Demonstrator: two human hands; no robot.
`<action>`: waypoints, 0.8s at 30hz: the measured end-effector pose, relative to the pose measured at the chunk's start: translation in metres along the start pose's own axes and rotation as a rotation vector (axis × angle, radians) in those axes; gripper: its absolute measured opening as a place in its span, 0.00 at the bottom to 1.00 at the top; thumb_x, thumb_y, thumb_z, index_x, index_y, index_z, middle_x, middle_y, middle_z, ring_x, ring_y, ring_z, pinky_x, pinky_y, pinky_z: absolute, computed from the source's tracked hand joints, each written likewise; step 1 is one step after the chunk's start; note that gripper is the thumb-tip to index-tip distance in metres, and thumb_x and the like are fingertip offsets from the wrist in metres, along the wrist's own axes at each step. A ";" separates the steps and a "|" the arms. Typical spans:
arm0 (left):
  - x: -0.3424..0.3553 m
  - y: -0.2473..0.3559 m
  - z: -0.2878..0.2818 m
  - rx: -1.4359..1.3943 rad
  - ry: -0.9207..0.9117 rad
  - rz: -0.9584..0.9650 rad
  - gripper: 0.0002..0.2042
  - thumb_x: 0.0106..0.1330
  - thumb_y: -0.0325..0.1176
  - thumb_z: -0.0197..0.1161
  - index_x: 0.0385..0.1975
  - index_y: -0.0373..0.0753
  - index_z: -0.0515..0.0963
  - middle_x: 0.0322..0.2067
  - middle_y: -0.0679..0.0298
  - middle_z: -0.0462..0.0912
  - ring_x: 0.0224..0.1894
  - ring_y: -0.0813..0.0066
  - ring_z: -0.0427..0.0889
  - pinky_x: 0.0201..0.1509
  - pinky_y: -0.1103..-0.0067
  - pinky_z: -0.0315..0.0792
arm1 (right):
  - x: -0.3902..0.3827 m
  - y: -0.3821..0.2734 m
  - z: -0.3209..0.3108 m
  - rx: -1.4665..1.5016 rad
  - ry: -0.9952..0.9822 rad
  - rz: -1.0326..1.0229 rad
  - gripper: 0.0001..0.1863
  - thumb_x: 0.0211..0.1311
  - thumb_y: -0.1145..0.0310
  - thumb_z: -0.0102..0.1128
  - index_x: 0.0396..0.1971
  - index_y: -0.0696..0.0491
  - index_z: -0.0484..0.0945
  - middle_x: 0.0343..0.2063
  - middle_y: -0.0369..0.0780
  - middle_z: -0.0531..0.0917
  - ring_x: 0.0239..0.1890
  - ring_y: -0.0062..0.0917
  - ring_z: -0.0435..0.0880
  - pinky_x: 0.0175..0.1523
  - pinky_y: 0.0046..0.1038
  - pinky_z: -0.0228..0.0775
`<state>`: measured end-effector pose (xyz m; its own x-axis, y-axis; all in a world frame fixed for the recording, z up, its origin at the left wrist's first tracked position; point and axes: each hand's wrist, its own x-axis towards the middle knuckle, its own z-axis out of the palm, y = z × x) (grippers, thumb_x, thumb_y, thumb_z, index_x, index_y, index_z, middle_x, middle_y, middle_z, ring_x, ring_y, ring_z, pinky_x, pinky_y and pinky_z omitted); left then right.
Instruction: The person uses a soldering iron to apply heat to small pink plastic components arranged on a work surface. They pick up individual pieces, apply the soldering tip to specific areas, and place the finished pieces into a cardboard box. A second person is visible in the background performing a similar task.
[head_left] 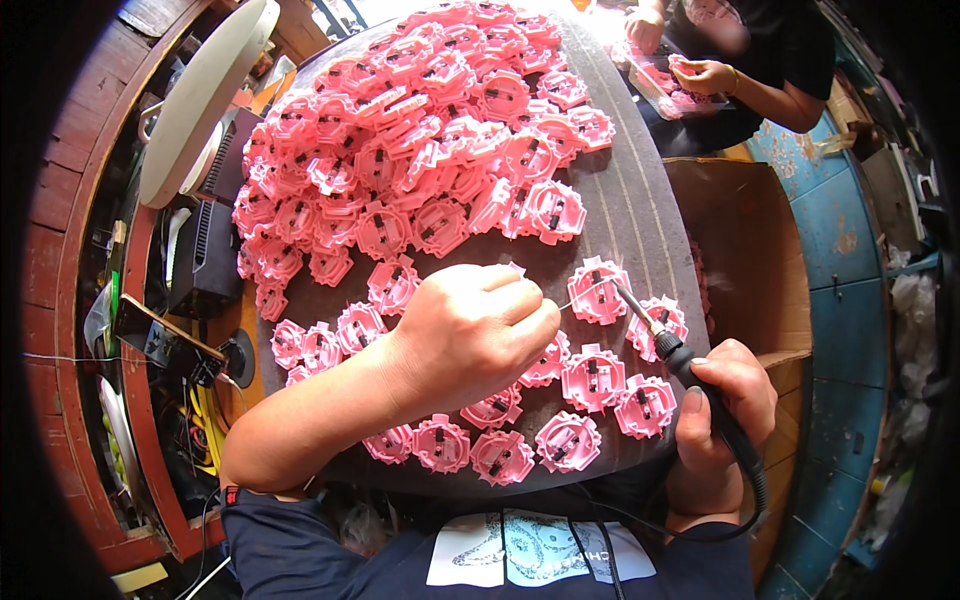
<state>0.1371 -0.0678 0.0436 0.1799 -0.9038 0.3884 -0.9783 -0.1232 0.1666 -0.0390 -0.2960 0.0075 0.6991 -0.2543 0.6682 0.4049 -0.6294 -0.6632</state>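
The right hand, at the near right edge of the dark worktop, is clenched around the black handle of a soldering iron. The iron's tip meets one pink plastic part near the right edge. The left hand is closed in a pinch on a thin wire, probably solder, whose end reaches the same part. Single pink parts lie in a loose row along the near edge, close beside both hands. A deep heap of pink parts covers the far left and middle of the worktop. Bare surface remains only as a strip along the right edge. A cardboard box stands just beside that edge. Another person's hands work at the far right corner.
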 end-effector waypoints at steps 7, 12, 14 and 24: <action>0.000 -0.001 0.001 -0.002 0.009 0.003 0.10 0.54 0.28 0.75 0.33 0.38 0.80 0.24 0.65 0.77 0.28 0.64 0.82 0.32 0.71 0.77 | -0.002 0.002 0.000 0.006 0.009 0.011 0.15 0.49 0.74 0.68 0.39 0.58 0.81 0.24 0.41 0.79 0.22 0.31 0.76 0.30 0.32 0.69; 0.002 0.000 0.002 0.001 0.001 0.004 0.10 0.54 0.28 0.75 0.33 0.38 0.80 0.25 0.65 0.77 0.28 0.65 0.82 0.32 0.71 0.77 | 0.000 0.002 0.002 -0.003 0.003 -0.024 0.15 0.49 0.74 0.67 0.39 0.59 0.81 0.23 0.41 0.78 0.22 0.31 0.76 0.29 0.32 0.69; 0.002 -0.001 0.004 -0.010 0.024 0.014 0.10 0.54 0.28 0.75 0.33 0.38 0.80 0.24 0.65 0.77 0.27 0.65 0.81 0.31 0.71 0.77 | 0.000 0.001 0.001 -0.010 0.006 -0.036 0.14 0.50 0.74 0.68 0.39 0.59 0.81 0.22 0.41 0.77 0.21 0.31 0.75 0.29 0.31 0.68; 0.001 0.005 -0.002 0.008 0.001 0.067 0.10 0.55 0.29 0.75 0.34 0.37 0.82 0.24 0.66 0.75 0.25 0.69 0.79 0.28 0.73 0.75 | -0.003 -0.008 -0.006 -0.004 0.016 -0.012 0.11 0.55 0.71 0.67 0.38 0.56 0.79 0.19 0.38 0.75 0.19 0.29 0.73 0.28 0.31 0.65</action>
<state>0.1332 -0.0688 0.0469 0.1137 -0.9097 0.3994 -0.9890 -0.0655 0.1325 -0.0482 -0.2950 0.0124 0.6845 -0.2583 0.6817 0.4112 -0.6353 -0.6536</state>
